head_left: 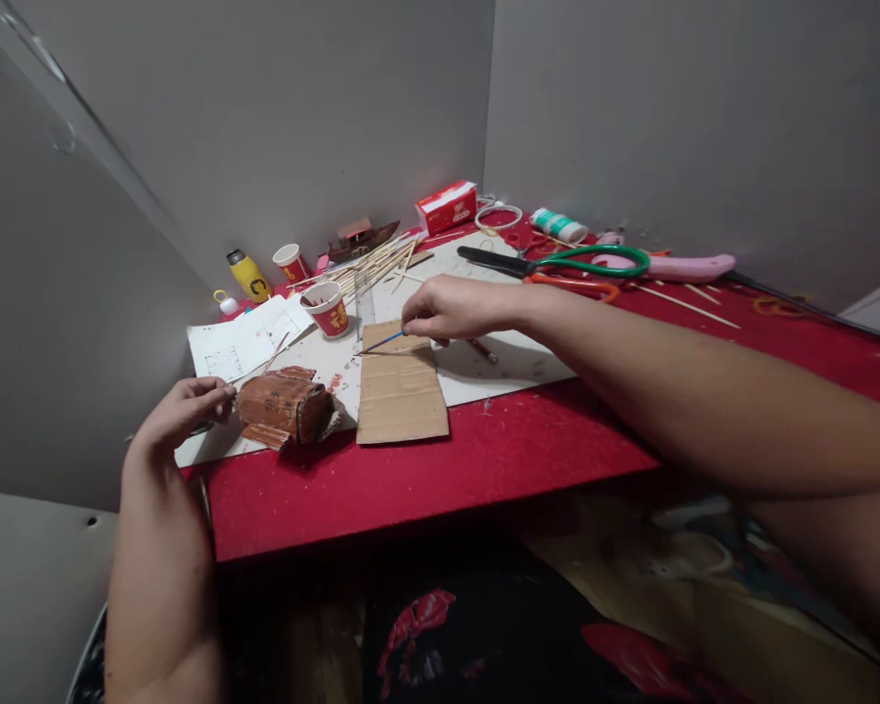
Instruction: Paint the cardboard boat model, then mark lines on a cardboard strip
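My left hand (pixel 191 406) is closed at the left end of a brown painted cardboard model (pixel 275 406), its fingertips pinching that end. The model rests near the table's front edge, dark lines marked on its surface. Between the fingers of my right hand (pixel 440 308) is a slim blue paintbrush (pixel 387 341), its dark tip pointing left over a piece of cardboard (pixel 403 396). I cannot tell whether the tip touches the cardboard. Behind it, a clear ruler (pixel 365 298) lies flat. A red and white paper cup (pixel 327 311) with brownish contents stands to the left.
Thin wooden sticks (pixel 374 266) lie behind the cup, near a small boat model (pixel 359 240). A yellow bottle (pixel 249 277) and drawn paper sheets (pixel 245 337) are at left. Green-handled scissors (pixel 594 259) lie beyond my right forearm. Grey walls enclose the red table (pixel 440 479).
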The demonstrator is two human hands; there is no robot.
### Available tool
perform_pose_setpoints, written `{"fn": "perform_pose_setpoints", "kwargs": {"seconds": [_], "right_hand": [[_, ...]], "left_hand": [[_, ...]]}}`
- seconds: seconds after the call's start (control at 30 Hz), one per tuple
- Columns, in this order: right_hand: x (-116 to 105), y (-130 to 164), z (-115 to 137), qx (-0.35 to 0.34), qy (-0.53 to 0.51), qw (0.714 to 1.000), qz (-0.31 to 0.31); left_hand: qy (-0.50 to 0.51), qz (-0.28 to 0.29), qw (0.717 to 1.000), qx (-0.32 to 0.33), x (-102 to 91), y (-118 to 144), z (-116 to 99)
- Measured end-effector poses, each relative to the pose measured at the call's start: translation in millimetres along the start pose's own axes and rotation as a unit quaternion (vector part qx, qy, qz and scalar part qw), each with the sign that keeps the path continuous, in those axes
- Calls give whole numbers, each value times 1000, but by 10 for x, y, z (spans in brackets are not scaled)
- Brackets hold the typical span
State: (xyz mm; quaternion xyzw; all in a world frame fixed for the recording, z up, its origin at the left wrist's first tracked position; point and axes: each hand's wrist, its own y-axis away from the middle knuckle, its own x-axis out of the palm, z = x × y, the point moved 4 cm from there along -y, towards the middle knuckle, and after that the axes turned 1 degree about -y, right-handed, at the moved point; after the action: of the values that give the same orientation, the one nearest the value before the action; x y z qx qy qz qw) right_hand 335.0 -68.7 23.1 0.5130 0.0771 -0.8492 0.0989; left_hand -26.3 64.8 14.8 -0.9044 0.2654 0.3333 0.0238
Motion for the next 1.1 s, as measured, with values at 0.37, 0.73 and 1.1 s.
{"fn": "perform_pose_setpoints", "kwargs": {"seconds": [0.37,0.73,1.1], "right_hand": [[192,5,205,-61,57,996,16],[276,130,477,-113,90,989,19],[-91,158,119,-83,-186,979,22]], "left_hand": [[-10,1,1000,-3,27,12,-25],[-11,4,1000,1,23,12,-29],[-10,7,1000,-6,35,-21,-10]]}}
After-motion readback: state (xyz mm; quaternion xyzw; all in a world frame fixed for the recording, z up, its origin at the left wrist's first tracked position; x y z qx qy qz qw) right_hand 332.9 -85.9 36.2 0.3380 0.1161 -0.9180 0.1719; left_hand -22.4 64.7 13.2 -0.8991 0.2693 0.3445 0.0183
